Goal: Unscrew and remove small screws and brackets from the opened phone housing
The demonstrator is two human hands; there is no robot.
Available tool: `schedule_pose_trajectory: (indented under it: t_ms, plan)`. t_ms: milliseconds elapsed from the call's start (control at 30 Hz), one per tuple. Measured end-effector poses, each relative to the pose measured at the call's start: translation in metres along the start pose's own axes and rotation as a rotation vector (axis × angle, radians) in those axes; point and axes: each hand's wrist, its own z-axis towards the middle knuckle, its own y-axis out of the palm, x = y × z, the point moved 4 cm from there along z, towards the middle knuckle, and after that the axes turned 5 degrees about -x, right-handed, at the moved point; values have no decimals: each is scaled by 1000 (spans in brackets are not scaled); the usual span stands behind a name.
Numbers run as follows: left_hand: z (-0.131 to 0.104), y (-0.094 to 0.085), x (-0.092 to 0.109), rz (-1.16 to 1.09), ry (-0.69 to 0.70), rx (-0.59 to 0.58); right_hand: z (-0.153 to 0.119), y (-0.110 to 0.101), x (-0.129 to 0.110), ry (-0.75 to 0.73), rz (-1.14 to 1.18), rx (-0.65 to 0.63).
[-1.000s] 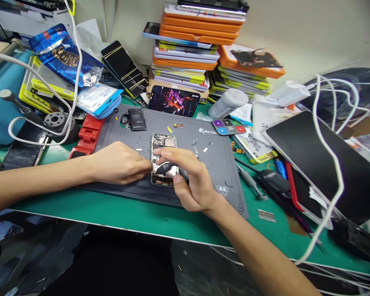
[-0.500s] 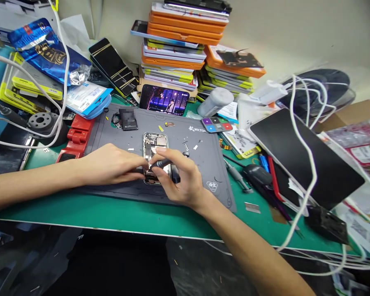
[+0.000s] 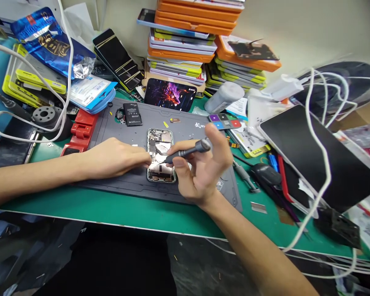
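Observation:
An opened phone (image 3: pixel 160 172) with its inner parts exposed lies on the grey mat (image 3: pixel 111 181). My right hand (image 3: pixel 200 168) is closed on a dark screwdriver (image 3: pixel 185 152), its tip pointing left over the phone and its capped end up near my raised index finger. Something thin, like tweezers, also shows by the shaft, partly hidden by the fingers. My left hand (image 3: pixel 123 158) rests at the phone's left edge, fingers curled together with their tips at the frame; what they pinch, if anything, is too small to make out.
Behind the mat a lit phone (image 3: pixel 170 94) leans against stacked boxes (image 3: pixel 181 53). A black battery (image 3: pixel 132 114) lies at the mat's upper left, near a red clamp (image 3: pixel 82 131). Another screwdriver (image 3: pixel 246 176), a black tablet-like panel (image 3: pixel 320 156) and white cables (image 3: pixel 322 152) are at the right.
My right hand has moved right and opened out somewhat, tilting the screwdriver so more of it shows. My left fingertips now sit by the phone's left edge. The camera view has shifted slightly.

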Motion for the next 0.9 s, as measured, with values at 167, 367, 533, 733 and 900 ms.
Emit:
schedule_pose_trajectory:
  t_ms: [167,367,533,733,900]
  plan:
    - [1,2,4,57,-2,-80,-4,5,4,60,36,-154]
    - [3,2,9,113,68,-29,-4,5,2,45,72,-209]
    - [2,4,9,147,97,26,-6,5,4,52,40,-242]
    - [1,4,7,140,83,-4,-5,5,1,15,-18,-246]
    - [1,4,6,123,71,-9,-1,4,-3,6,-90,-225]
